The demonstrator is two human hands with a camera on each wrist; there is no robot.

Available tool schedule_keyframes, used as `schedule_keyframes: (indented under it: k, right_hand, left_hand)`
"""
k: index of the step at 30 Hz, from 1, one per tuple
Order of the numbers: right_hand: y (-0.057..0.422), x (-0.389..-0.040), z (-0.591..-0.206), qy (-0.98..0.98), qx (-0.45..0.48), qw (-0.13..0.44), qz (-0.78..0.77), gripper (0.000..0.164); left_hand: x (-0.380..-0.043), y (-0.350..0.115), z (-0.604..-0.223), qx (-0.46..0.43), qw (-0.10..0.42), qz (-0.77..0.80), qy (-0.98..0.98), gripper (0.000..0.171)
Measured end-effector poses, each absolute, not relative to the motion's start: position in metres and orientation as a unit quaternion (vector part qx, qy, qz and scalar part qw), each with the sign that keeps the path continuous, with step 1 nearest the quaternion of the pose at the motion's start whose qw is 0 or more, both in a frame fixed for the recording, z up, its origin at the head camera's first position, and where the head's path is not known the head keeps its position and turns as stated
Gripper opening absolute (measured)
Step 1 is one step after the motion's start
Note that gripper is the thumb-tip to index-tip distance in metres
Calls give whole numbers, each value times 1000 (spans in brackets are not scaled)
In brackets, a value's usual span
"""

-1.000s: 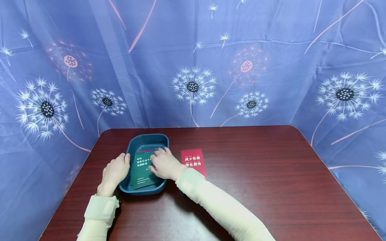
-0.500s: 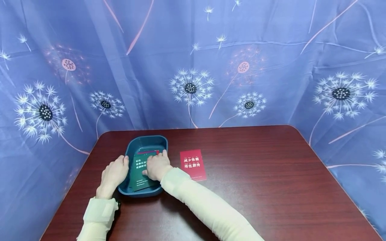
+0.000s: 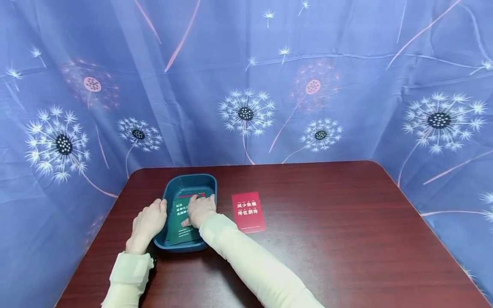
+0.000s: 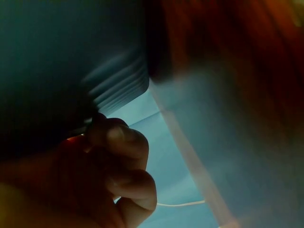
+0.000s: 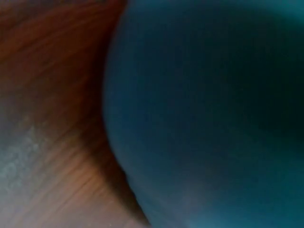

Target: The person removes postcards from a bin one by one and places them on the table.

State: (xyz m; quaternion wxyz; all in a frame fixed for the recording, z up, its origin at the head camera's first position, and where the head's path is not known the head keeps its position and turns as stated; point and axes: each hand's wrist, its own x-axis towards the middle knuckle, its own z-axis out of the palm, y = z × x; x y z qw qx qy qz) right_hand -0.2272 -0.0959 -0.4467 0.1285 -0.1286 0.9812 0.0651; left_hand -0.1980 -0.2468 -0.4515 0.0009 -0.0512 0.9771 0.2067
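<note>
Head view has the green card [image 3: 178, 223] lying inside the blue tray [image 3: 188, 181], which sits near the far left corner of the surface [image 3: 327, 226]. The card looks light, thin and fairly stiff, likely slippery on its printed face and easy to crease at a corner; a long edge, pinched between thumb and fingertips, seems the best hold. The tray is probably light, rigid plastic, best steadied by its rim.

The right hand [image 3: 201, 211] lies over the card's right side and hides part of its print; whether its grip pinches the card or only rests on it, I cannot tell. A red strip [image 3: 188, 195] shows at the card's far edge, perhaps another card beneath. The left hand [image 3: 149, 220] has its grip curled on the tray's left rim.

Right of the tray, apart from it, a red card [image 3: 248, 212] lies on the surface. Left wrist view is dark; right wrist view, blurred, shows no fingers.
</note>
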Motion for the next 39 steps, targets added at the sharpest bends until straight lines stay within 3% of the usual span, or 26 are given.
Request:
schedule_keyframes:
  k: [7,11,14,23,39]
  right_hand:
    - [-89,-230,-450,990,-116,84,15,116]
    - [-86,-228,-447,991,-119,58,-13,112]
    - [-84,-228,-444,990,-121,43,-58,105]
    - [-79,-228,-436,982,-128,10,-139,54]
    - [-75,-224,-422,979,-161,-1,-127,33]
  left_hand:
    - [-198,-242,-452,-50,1,208,977,47]
    - [-199,-243,-452,-47,0,207,977,47]
    - [-200,-244,-452,-46,0,205,978,46]
    - [-202,-246,-454,-45,-8,204,978,44]
    - [-200,-247,-449,-41,-6,207,977,46]
